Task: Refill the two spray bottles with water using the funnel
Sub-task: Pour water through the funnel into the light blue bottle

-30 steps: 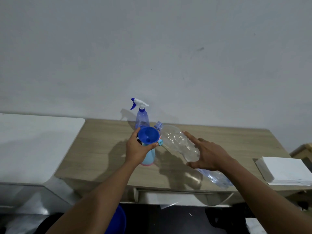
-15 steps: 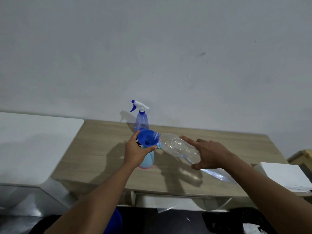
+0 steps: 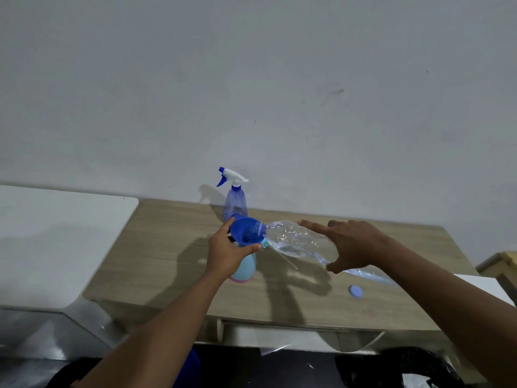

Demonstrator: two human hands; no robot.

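Observation:
A blue funnel (image 3: 244, 233) sits in the top of a light blue spray bottle with a pink base (image 3: 245, 268) on the wooden table (image 3: 173, 247). My left hand (image 3: 228, 252) grips the funnel's rim. My right hand (image 3: 351, 246) holds a clear plastic water bottle (image 3: 293, 239) tipped nearly flat, its mouth inside the funnel. Behind stands a second, translucent blue spray bottle (image 3: 235, 203) with its white and blue trigger head on. A small blue cap (image 3: 355, 291) lies on the table to the right.
A white surface (image 3: 56, 233) adjoins the table on the left. White paper (image 3: 492, 287) lies at the table's right end. A grey wall rises directly behind the table. A blue object (image 3: 194, 371) shows below the table's front edge.
My right hand has tipped the water bottle further down, bringing its mouth from beside the funnel into it. The view has shifted, and the blue cap now shows on the table.

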